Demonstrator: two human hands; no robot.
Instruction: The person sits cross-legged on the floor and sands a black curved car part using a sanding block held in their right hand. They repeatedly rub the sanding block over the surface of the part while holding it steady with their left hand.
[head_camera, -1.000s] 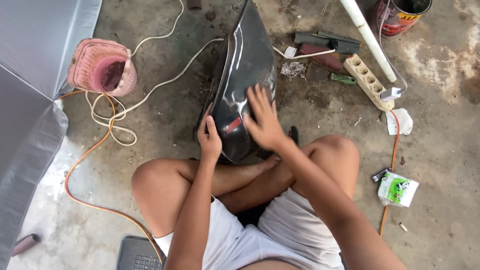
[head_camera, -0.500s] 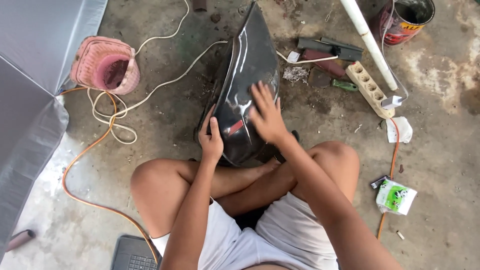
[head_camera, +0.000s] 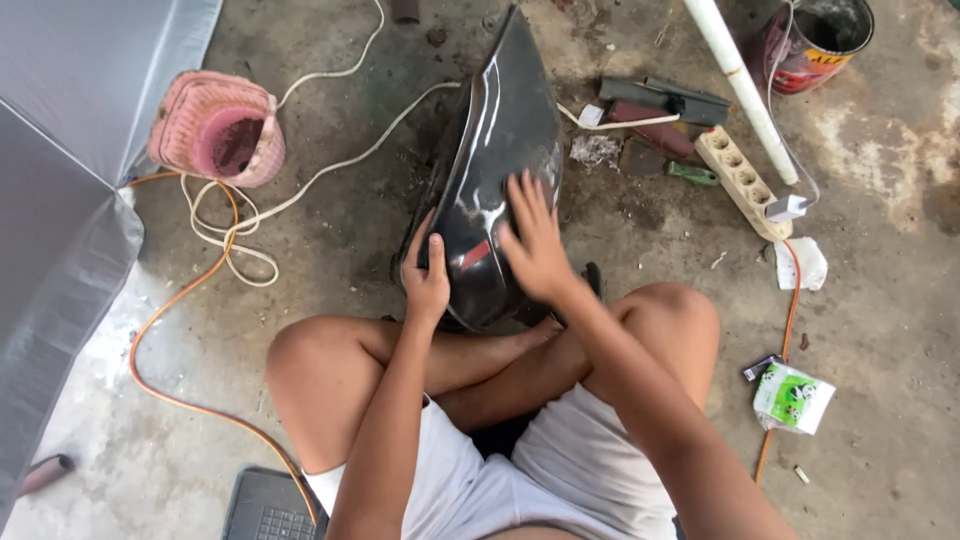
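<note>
While the person is sitting cross-legged on the concrete floor (head_camera: 880, 330), a glossy black curved body panel (head_camera: 500, 150), likely a motorcycle fairing, is lying lengthwise in front of the knees with its near end resting by the crossed feet. The left hand (head_camera: 427, 280) is curling around the panel's left edge, fingers hooked over the rim, steadying it. The right hand (head_camera: 537, 245) is lying flat and spread open on the shiny top surface, gripping nothing, palm pressing down as if rubbing. Doing this well probably means keeping the left hand firm so the panel is not rocking, and keeping the right palm flat so pressure is spreading evenly over the curve. A pink woven basket (head_camera: 215, 128), a white cord (head_camera: 330, 165) and an orange cable (head_camera: 165, 315) are lying to the left, well apart; a power strip (head_camera: 738, 178) and a paint can (head_camera: 815, 40) are sitting to the right.
</note>
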